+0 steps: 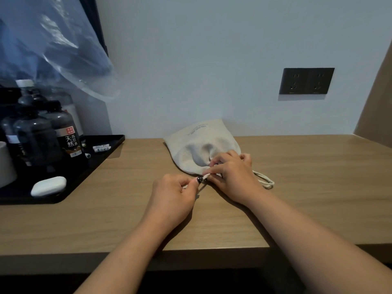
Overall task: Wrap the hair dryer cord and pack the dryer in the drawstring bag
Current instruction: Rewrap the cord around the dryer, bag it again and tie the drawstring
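Hands first: our left hand [172, 190] pinches the cord [204, 177] and our right hand [230, 174] grips the bag [197, 143] mouth, fingers curled round it. We think the dryer is inside, because the bag looks lumpy. Only pulling it tight is left. Bag lies just behind our hands on the desk [127, 209].

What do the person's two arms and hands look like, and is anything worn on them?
Both forearms are bare to the frame's lower edge: no sleeves, watch or bracelet show. The left hand has a dark, glossy painted thumbnail. The right hand shows no rings or gloves; its nails are hidden.
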The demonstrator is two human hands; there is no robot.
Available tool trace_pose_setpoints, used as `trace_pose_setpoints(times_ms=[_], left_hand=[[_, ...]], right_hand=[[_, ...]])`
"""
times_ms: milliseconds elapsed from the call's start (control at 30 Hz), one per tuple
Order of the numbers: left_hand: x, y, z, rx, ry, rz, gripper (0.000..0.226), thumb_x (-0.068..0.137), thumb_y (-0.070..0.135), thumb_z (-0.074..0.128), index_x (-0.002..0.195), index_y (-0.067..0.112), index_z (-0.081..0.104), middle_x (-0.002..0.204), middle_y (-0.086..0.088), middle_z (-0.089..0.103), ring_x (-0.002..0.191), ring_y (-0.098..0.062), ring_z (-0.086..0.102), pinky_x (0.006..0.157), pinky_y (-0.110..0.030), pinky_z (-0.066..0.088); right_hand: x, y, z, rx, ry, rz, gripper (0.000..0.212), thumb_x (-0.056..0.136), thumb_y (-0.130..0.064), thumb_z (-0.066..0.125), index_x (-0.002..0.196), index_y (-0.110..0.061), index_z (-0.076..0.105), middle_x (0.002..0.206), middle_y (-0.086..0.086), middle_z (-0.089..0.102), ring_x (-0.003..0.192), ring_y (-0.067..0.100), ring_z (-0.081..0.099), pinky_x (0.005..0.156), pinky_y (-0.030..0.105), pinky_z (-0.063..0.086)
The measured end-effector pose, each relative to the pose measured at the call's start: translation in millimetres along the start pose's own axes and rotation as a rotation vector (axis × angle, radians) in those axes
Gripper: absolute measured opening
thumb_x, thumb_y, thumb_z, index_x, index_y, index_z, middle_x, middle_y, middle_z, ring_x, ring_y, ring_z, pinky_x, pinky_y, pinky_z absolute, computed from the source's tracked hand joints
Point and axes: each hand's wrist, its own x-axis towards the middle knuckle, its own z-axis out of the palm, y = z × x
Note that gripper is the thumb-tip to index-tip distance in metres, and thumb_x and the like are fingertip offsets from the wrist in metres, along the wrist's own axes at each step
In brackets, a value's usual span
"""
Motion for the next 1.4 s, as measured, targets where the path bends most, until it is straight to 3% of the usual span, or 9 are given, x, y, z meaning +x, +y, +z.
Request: trace_pose_setpoints(times_ms=[233, 433, 533, 633, 800, 1000, 1233, 1333, 1400], left_hand=[[-28, 14, -9, -0.039, 0.029, -0.112, 0.030, 0.092, 0.021, 0.061, 0.068, 0.009, 0.074, 0.033, 0.017, 0.044, 0.039, 0.005, 0.044, 0.044, -0.012, 0.030], [-56, 26, -17, -0.109, 0.048, -0.142, 0.030, 0.092, 0.019, 0.062, 0.063, 0.017, 0.070, 0.031, 0.016, 0.044, 0.037, 0.005, 0.045, 0.044, -0.009, 0.030], [-74, 28, -20, -0.202, 0.078, -0.139, 0.030, 0.090, 0.015, 0.064, 0.062, 0.018, 0.070, 0.035, 0.016, 0.049, 0.038, 0.006, 0.048, 0.046, -0.008, 0.033], [-91, 29, -20, -0.272, 0.113, -0.126, 0.030, 0.090, 0.015, 0.064, 0.061, 0.020, 0.071, 0.041, 0.016, 0.054, 0.043, 0.006, 0.050, 0.050, -0.008, 0.035], [-111, 28, -6, -0.461, 0.129, -0.293, 0.026, 0.090, 0.016, 0.061, 0.067, 0.018, 0.073, 0.034, 0.009, 0.037, 0.038, -0.008, 0.031, 0.043, -0.024, 0.024], [-138, 41, 1, -0.743, 0.096, -0.445, 0.025, 0.095, 0.008, 0.053, 0.076, 0.008, 0.069, 0.044, 0.007, 0.027, 0.039, -0.008, 0.024, 0.038, -0.019, 0.026], [-166, 60, 11, -0.918, 0.065, -0.403, 0.032, 0.092, 0.013, 0.059, 0.064, 0.015, 0.075, 0.047, 0.005, 0.036, 0.046, -0.009, 0.032, 0.046, -0.021, 0.031], [-183, 61, 27, -0.979, 0.063, -0.431, 0.030, 0.091, 0.017, 0.061, 0.065, 0.016, 0.077, 0.063, 0.003, 0.058, 0.066, -0.009, 0.052, 0.062, -0.020, 0.041], [-187, 58, 34, -1.000, 0.080, -0.490, 0.025, 0.089, 0.020, 0.064, 0.069, 0.016, 0.078, 0.081, 0.011, 0.070, 0.087, -0.004, 0.058, 0.076, -0.022, 0.041]], right_hand=[[-13, -4, -9, 0.031, -0.007, 0.017, 0.014, 0.084, -0.035, 0.071, 0.097, -0.039, 0.076, 0.107, -0.009, 0.065, 0.107, 0.019, 0.052, 0.082, 0.034, 0.016], [-27, -17, -18, 0.092, -0.023, 0.008, 0.022, 0.084, -0.032, 0.072, 0.106, -0.036, 0.074, 0.114, -0.007, 0.061, 0.114, 0.017, 0.049, 0.083, 0.032, 0.021], [-41, -20, -29, 0.132, 0.037, 0.021, 0.057, 0.076, -0.028, 0.080, 0.129, -0.025, 0.059, 0.132, 0.004, 0.048, 0.120, 0.023, 0.047, 0.092, 0.046, 0.045], [-51, -15, -40, 0.105, -0.079, 0.310, 0.084, 0.078, -0.037, 0.076, 0.146, -0.018, 0.032, 0.147, 0.007, 0.032, 0.133, 0.028, 0.034, 0.107, 0.045, 0.037], [-62, -15, -55, -0.014, -0.285, 0.538, 0.021, 0.092, -0.032, 0.053, 0.100, -0.021, 0.070, 0.109, 0.012, 0.066, 0.104, 0.035, 0.058, 0.079, 0.035, 0.043], [-105, -37, -77, 0.116, 0.024, 0.448, 0.025, 0.092, -0.017, 0.053, 0.076, -0.010, 0.072, 0.077, 0.012, 0.067, 0.082, 0.033, 0.058, 0.060, 0.033, 0.032], [-167, -79, -104, 0.646, 0.254, 0.443, 0.036, 0.092, -0.019, 0.053, 0.061, -0.002, 0.048, 0.050, 0.001, 0.039, 0.049, 0.012, 0.034, 0.050, 0.031, 0.027], [-187, -91, -104, 0.910, 0.300, 0.563, 0.033, 0.080, -0.037, 0.053, 0.062, -0.010, 0.049, 0.049, -0.007, 0.037, 0.048, 0.011, 0.031, 0.045, 0.028, 0.025], [-198, -96, -101, 1.053, 0.339, 0.660, 0.030, 0.087, -0.029, 0.053, 0.070, -0.004, 0.055, 0.053, -0.002, 0.036, 0.048, 0.011, 0.029, 0.044, 0.024, 0.024]])
